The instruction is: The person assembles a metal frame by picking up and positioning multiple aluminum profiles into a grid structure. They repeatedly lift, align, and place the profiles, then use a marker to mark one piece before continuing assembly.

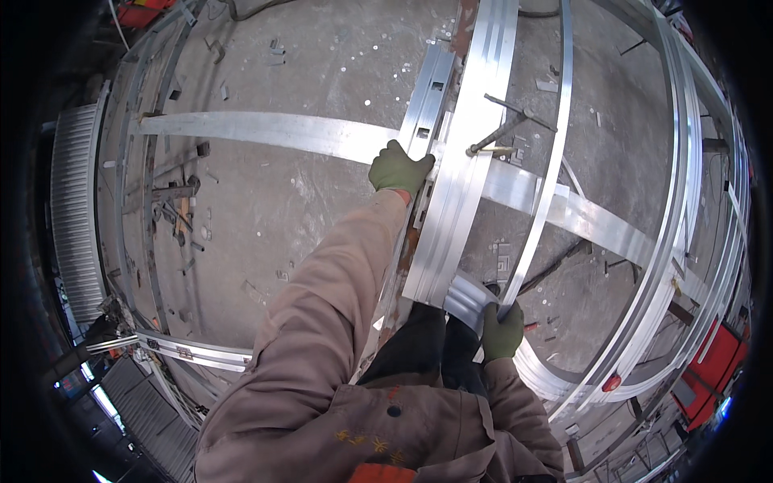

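Observation:
My left hand (400,169), in a green glove, is closed at the edge of a slotted metal channel (424,101), where a flat silver crossbar (274,129) meets it. My right hand (503,334), gloved the same, is closed round the near end of a long narrow metal strip (552,173). Between the hands runs a wide ribbed silver panel (455,181), pointing away from me. A dark T-shaped metal tool (507,129) lies across the panel's right edge. The fingertips of both hands are partly hidden.
Long curved metal rails (672,185) stand along the right side. Loose tools (181,217) and scraps lie on the concrete floor (306,72) at left. A corrugated panel (78,193) stands at far left. A red object (714,374) is at lower right.

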The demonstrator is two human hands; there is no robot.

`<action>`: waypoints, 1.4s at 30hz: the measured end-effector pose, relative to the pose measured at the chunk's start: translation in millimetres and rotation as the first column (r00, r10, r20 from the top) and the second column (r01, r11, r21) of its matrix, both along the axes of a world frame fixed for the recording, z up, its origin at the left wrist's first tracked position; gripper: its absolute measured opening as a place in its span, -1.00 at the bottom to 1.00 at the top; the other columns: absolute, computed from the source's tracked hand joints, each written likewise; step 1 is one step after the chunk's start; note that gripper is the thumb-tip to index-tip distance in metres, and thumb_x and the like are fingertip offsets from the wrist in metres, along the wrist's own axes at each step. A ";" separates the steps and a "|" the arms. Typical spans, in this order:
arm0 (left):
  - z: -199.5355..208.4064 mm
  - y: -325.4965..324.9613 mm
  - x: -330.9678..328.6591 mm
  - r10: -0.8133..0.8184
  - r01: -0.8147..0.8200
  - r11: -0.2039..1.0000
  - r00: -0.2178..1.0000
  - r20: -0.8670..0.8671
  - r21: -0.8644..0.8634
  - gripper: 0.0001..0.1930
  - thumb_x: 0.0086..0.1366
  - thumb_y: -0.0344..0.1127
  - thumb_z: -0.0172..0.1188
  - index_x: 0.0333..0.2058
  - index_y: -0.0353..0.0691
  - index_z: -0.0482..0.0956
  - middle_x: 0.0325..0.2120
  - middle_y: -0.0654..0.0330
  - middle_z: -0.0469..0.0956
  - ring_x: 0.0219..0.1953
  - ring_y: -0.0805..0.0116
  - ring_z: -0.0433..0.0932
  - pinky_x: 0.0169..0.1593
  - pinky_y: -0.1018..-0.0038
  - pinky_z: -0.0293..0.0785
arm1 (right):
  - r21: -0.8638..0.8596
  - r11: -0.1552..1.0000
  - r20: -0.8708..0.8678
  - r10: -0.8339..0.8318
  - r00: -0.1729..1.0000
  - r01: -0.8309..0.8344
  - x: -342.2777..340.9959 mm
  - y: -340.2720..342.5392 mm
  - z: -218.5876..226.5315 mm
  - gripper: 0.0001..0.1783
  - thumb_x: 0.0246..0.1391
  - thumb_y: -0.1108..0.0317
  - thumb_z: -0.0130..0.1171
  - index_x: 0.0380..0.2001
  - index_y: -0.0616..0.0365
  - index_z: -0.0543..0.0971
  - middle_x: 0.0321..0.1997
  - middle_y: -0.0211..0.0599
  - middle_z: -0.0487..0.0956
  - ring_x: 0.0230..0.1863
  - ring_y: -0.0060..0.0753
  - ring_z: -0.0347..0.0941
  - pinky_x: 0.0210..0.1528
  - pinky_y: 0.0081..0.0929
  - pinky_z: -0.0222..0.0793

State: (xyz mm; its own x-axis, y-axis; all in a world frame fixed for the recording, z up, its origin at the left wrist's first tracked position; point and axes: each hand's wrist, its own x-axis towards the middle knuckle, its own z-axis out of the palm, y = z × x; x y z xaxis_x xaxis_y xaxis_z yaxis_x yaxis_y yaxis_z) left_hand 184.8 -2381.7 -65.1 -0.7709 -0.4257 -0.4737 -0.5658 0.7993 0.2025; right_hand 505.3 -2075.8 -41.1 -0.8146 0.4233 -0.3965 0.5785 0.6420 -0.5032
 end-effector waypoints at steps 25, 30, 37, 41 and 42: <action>93.7 73.7 267.9 -0.171 0.357 0.854 0.880 -0.442 0.380 -0.50 0.54 0.06 0.48 0.13 -0.31 0.78 -0.09 -0.13 0.83 -0.02 -0.25 0.81 0.10 -0.02 0.74 | -0.129 0.990 0.048 0.062 0.997 -0.055 -46.7 9.2 4.4 -0.32 0.38 -0.16 0.36 0.14 0.31 0.65 -0.12 0.39 0.80 -0.08 0.54 0.79 0.09 0.34 0.68; 73.9 135.9 395.3 -0.251 0.188 0.617 0.967 -0.035 0.764 -0.33 0.59 0.15 0.43 0.33 -0.34 0.65 0.23 -0.27 0.74 0.26 -0.21 0.77 0.31 0.01 0.68 | -0.093 0.993 -0.052 0.064 0.997 -0.069 -7.4 -0.2 -5.4 -0.40 0.41 -0.14 0.36 0.18 0.18 0.65 -0.13 0.28 0.82 -0.07 0.50 0.79 0.07 0.34 0.68; 31.9 203.8 440.0 -0.106 -0.036 0.578 0.987 0.118 0.815 -0.27 0.62 0.01 0.35 0.51 -0.39 0.42 0.28 -0.42 0.66 0.33 -0.39 0.68 0.36 -0.03 0.64 | -0.110 0.991 -0.077 0.069 0.995 -0.077 2.4 11.5 -15.0 -0.42 0.41 -0.10 0.35 0.22 0.14 0.65 -0.08 0.31 0.83 -0.07 0.53 0.79 0.09 0.41 0.67; 8.9 232.6 432.9 0.029 -0.066 0.731 0.997 0.066 0.679 -0.40 0.59 -0.07 0.36 0.38 -0.41 0.55 0.23 -0.45 0.69 0.29 -0.48 0.68 0.31 -0.08 0.65 | -0.118 0.991 -0.040 0.059 0.997 -0.063 -14.1 9.7 -10.3 -0.41 0.40 -0.10 0.36 0.21 0.15 0.67 -0.03 0.33 0.83 -0.01 0.52 0.80 0.14 0.39 0.67; 5.4 235.7 432.2 0.057 -0.055 0.754 0.998 0.018 0.654 -0.43 0.58 -0.08 0.36 0.34 -0.41 0.59 0.21 -0.45 0.70 0.27 -0.49 0.69 0.29 -0.09 0.66 | -0.126 0.990 -0.042 0.055 0.998 -0.060 -14.9 9.9 -9.2 -0.41 0.40 -0.10 0.36 0.21 0.16 0.68 -0.02 0.34 0.83 0.00 0.53 0.80 0.15 0.39 0.67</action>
State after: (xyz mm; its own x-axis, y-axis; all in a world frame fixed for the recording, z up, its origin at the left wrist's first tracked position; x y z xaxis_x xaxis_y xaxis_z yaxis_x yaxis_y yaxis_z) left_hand 617.1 -2146.0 -59.8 -0.7571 -0.0556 -0.6509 -0.6043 0.4381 0.6655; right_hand 490.4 -2066.0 -50.3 -0.8519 0.3237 -0.4117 0.5210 0.6033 -0.6038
